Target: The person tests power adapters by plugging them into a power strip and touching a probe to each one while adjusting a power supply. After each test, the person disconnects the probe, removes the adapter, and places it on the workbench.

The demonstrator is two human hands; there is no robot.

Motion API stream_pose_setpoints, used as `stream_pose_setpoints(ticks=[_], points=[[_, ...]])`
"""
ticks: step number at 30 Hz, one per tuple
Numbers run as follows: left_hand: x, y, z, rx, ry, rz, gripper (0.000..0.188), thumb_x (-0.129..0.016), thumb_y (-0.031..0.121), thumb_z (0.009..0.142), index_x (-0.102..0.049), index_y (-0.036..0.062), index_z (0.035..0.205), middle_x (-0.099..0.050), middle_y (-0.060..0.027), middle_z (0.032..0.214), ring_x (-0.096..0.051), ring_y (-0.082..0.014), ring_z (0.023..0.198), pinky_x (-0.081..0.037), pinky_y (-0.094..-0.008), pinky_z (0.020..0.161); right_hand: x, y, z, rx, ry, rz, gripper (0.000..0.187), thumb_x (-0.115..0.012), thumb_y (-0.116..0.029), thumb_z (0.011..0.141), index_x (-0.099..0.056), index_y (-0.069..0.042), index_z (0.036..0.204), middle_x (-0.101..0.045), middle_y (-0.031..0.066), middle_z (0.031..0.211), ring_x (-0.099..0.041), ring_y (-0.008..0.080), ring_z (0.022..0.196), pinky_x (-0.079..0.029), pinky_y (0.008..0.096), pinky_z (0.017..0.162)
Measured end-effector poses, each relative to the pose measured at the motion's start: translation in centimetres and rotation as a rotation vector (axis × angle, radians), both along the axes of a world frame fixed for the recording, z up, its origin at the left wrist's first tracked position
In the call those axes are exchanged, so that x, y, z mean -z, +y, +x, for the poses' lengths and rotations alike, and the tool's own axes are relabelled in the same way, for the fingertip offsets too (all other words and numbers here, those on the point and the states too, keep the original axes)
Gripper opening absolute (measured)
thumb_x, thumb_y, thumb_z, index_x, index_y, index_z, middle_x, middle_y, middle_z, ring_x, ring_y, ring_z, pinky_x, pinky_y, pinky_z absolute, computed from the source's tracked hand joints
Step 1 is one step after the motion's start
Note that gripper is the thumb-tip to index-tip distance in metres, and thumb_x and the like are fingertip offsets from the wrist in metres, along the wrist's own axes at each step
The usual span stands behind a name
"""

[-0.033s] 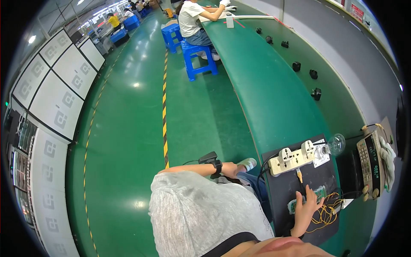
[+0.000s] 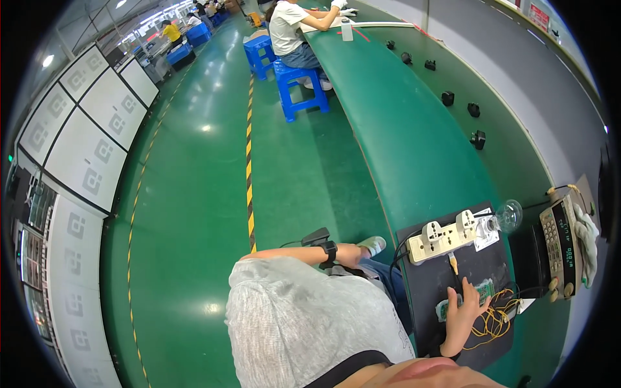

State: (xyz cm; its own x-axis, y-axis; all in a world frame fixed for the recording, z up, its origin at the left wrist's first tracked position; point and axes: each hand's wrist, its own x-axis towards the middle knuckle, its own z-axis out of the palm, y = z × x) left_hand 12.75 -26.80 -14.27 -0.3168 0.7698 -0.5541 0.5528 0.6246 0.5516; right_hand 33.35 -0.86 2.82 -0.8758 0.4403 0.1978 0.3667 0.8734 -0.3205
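Note:
Over a green circuit board (image 2: 484,290) on the black mat, my right hand (image 2: 459,318) is spread with its fingers apart. Part of a second board (image 2: 442,310) shows beside the thumb; whether the fingertips touch the boards is unclear. A bundle of thin yellow wires (image 2: 497,323) lies next to the fingers. A yellow cable plug (image 2: 453,264) runs from the power strip toward the hand. My left hand (image 2: 350,254) rests low by my thigh, off the bench, with a black band on the wrist. Its fingers are mostly hidden.
A white power strip (image 2: 446,239) with two plug adapters lies on the black mat (image 2: 427,343), near a clear glass bulb (image 2: 510,215). A bench meter (image 2: 560,246) stands at right with a grey glove (image 2: 586,242) on it. Black adapters (image 2: 478,140) line the bench. A co-worker (image 2: 291,32) sits farther along.

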Motion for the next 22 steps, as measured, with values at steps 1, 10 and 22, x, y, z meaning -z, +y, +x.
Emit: stream_pose_setpoints(ticks=[1,10,22], points=[[-0.3,0.3,0.6,-0.005,0.112,0.131,0.02,-0.066,0.026,0.069,-0.068,0.0067,0.074,-0.065,-0.0149,0.075,-0.063,-0.0321,0.074,-0.049,-0.0407,0.065,-0.1,-0.1,-0.1,0.006,-0.008,-0.006,0.04,-0.062,-0.024,0.084,-0.057,0.0,0.116,-0.059,0.0142,0.106,-0.054,0.0262,0.104,-0.014,0.0511,0.108],[3.2,5.5,3.4,0.279,0.587,0.157,0.022,-0.064,0.031,0.065,-0.064,0.0091,0.066,-0.064,-0.0097,0.067,-0.065,-0.028,0.066,-0.048,-0.04,0.055,-0.7,-0.6,-0.4,-0.001,0.038,-0.005,0.037,-0.063,-0.021,0.083,-0.058,0.001,0.112,-0.06,0.0124,0.101,-0.054,0.0267,0.101,-0.018,0.0527,0.106],[-6.0,1.5,2.4,0.255,0.058,0.1,0.014,-0.061,0.011,0.064,-0.057,0.0073,0.077,-0.062,-0.0077,0.087,-0.061,-0.0259,0.088,-0.038,-0.0497,0.082,-1.3,-1.3,-0.1,-0.031,0.02,-0.072,0.041,-0.064,-0.02,0.081,-0.055,-0.001,0.117,-0.059,0.0114,0.104,-0.054,0.0242,0.101,-0.02,0.0531,0.107]])
